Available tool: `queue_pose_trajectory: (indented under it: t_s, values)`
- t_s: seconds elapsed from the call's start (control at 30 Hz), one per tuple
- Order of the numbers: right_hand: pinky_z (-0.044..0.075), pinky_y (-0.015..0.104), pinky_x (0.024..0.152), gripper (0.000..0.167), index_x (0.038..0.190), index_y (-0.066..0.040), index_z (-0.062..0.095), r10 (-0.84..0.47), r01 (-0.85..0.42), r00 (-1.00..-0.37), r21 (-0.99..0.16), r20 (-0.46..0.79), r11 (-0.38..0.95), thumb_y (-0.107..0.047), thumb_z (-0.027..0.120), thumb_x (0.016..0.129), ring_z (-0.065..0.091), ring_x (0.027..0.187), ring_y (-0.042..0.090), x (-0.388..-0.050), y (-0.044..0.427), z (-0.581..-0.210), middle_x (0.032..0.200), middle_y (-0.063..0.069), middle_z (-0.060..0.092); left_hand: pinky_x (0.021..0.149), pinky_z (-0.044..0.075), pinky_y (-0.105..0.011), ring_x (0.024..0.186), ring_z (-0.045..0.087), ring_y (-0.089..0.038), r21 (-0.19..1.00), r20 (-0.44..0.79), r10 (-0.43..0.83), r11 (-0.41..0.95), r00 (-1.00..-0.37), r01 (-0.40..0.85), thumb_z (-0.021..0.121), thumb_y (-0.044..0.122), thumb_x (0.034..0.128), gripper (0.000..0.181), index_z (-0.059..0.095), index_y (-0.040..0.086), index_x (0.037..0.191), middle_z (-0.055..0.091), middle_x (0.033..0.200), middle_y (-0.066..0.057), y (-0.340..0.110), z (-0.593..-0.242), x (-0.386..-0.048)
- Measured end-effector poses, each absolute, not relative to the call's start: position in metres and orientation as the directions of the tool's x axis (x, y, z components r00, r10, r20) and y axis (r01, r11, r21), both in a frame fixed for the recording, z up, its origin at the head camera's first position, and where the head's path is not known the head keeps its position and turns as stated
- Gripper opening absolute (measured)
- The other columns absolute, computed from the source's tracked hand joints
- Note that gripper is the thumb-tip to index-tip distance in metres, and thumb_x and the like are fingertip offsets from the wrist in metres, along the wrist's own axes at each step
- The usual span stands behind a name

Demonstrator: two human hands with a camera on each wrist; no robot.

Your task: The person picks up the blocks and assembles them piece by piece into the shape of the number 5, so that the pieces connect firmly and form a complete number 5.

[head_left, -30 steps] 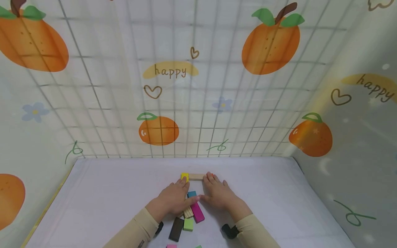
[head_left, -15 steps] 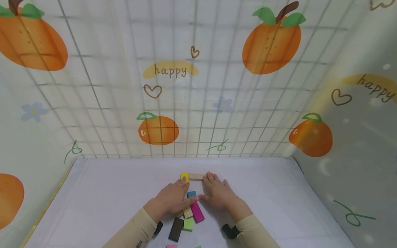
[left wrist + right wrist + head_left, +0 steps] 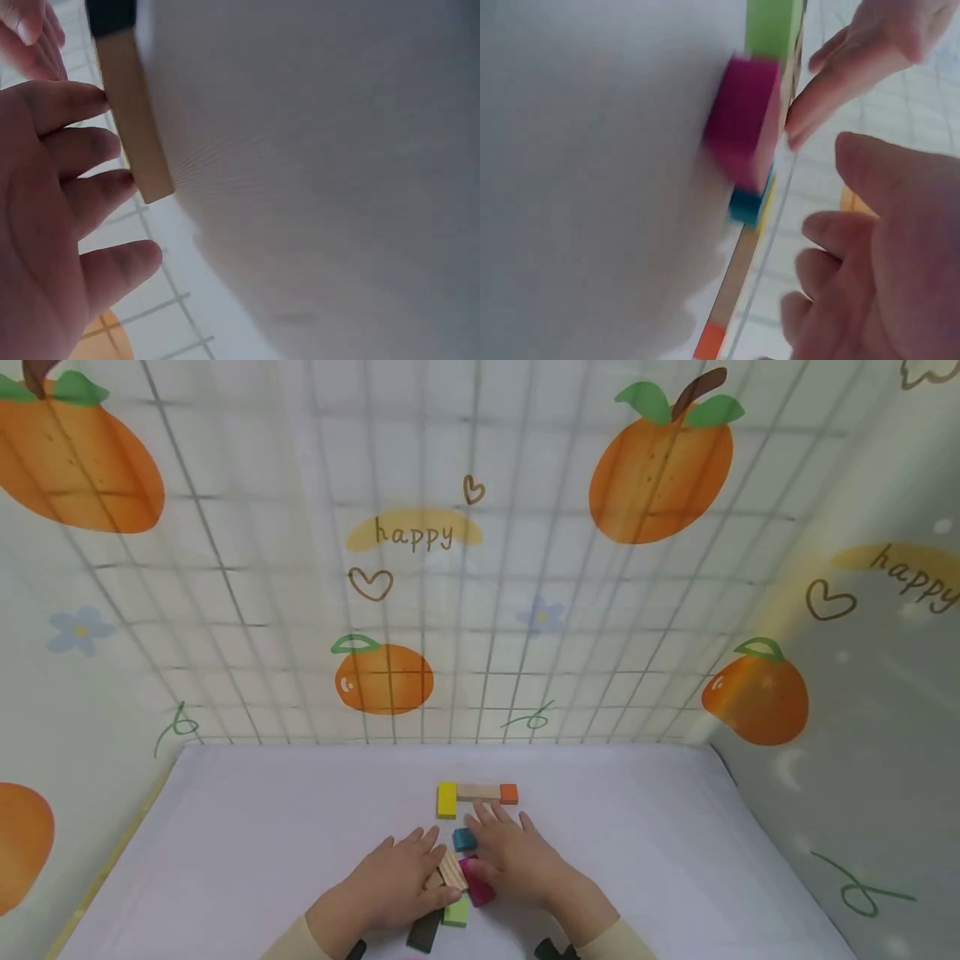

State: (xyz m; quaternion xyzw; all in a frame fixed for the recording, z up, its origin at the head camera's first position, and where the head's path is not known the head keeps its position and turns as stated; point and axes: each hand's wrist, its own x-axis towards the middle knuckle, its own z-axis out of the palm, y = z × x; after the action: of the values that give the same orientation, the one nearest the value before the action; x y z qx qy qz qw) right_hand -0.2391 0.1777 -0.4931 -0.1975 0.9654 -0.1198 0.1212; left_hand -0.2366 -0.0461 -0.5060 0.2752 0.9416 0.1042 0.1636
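Both hands loose over the near cluster, nothing gripped: left hand [image 3: 397, 877] has fingers out and spread, right hand [image 3: 517, 852] relaxed, thumb over the magenta rectangular block [image 3: 482, 893] in the head view but apart from it in the right wrist view. Left fingertips look to be against the plain tan wooden block [image 3: 135, 116]; can't confirm contact. Also in the cluster: ribbed pale wood block [image 3: 452, 870], light-green block [image 3: 456, 915], dark-brown oblong block [image 3: 426, 932], with a small blue block [image 3: 461, 839] just beyond. My read: you're handling this pile flat-handed. If so, keep pressure light and sideways, fingertips low on the block sides; pressing down would likely tip or skid them. Work one block at a time, left hand steadying the neighbours. Watch the right fingertips: they're near the far row of yellow block [image 3: 447, 801], beige plank [image 3: 478, 792] and orange block [image 3: 509, 793]; easy to knock out of line.
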Motion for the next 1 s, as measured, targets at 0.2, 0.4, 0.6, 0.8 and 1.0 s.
queue_pose_trajectory:
  t_s: [0.2,0.4,0.6,0.8,1.0]
  values:
    - [0.028,0.069,0.115,0.062,0.152,-0.021,0.047,-0.47,-0.388,-0.843,-0.311,-0.263,0.868,-0.05,0.057,0.099,0.034,0.151,0.031,-0.23,0.168,-0.492,0.161,0.001,0.04,0.114,0.033,-0.063,0.15,0.036,-0.03,0.254,-0.249,0.528,0.844,-0.812,0.472,0.049,0.078,0.0879,0.085,0.048,0.022,0.152,0.042,0.16,-0.008,-0.058,-0.505,-0.222]
    - [0.029,0.071,0.113,0.066,0.152,-0.022,0.048,-0.409,-0.337,-0.866,-0.271,-0.286,0.902,-0.055,0.059,0.096,0.037,0.15,0.032,-0.226,0.173,-0.498,0.161,0.0,0.04,0.114,0.033,-0.064,0.149,0.038,-0.032,0.234,-0.229,0.497,0.863,-0.837,0.448,0.054,0.076,0.0861,0.086,0.05,0.019,0.15,0.044,0.158,-0.011,-0.068,-0.508,-0.214]
    - [0.025,0.075,0.111,0.071,0.148,-0.018,0.053,-0.307,-0.265,-0.918,-0.186,-0.252,0.946,-0.06,0.063,0.091,0.04,0.147,0.035,-0.217,0.184,-0.497,0.157,0.004,0.047,0.114,0.04,-0.054,0.146,0.043,-0.025,0.238,-0.165,0.571,0.815,-0.805,0.529,0.059,0.072,0.0869,0.079,0.057,0.018,0.145,0.048,0.156,-0.004,-0.061,-0.502,-0.206]
    - [0.027,0.073,0.111,0.068,0.144,-0.016,0.057,-0.228,-0.194,-0.947,-0.162,-0.226,0.968,-0.06,0.062,0.092,0.043,0.145,0.034,-0.209,0.191,-0.489,0.153,0.005,0.051,0.1,0.054,-0.045,0.133,0.058,-0.017,0.263,-0.161,0.611,0.783,-0.775,0.563,0.061,0.069,0.0882,0.063,0.068,0.023,0.131,0.062,0.142,0.0,-0.047,-0.501,-0.206]
    - [0.029,0.069,0.114,0.071,0.149,-0.015,0.052,-0.326,-0.272,-0.919,-0.239,-0.224,0.932,-0.061,0.056,0.095,0.039,0.148,0.033,-0.207,0.179,-0.487,0.158,0.004,0.046,0.103,0.051,-0.046,0.133,0.058,-0.018,0.284,-0.069,0.639,0.749,-0.766,0.599,0.062,0.059,0.0929,0.052,0.071,0.022,0.128,0.063,0.141,-0.001,-0.044,-0.51,-0.212]
